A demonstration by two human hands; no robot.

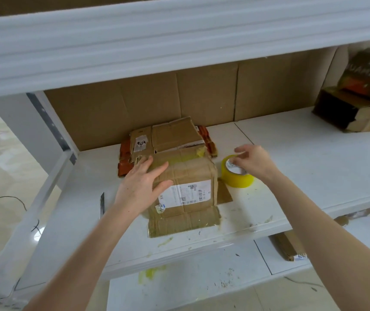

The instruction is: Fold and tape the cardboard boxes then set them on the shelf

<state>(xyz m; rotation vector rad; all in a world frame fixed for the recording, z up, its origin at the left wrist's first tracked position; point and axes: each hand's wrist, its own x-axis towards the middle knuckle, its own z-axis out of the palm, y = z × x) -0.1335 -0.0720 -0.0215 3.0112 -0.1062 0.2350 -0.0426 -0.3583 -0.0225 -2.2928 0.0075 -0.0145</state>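
**Box [186,182] and tape [237,176] sitting on the shelf [303,167]**

The left hand [139,185] is lying flat, fingers straight, on the box's upper left side. The box is standing mid-shelf, in front of flattened cardboard [172,135]. The right hand [253,162] is reaching over the tape just beside the box, curved fingers touching its rim; whether it is gripping cannot be told.

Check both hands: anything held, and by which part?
Left hand lies flat on top of the cardboard box, no grip. Right hand sits at the top rim of the tape roll; a closed grip cannot be told.
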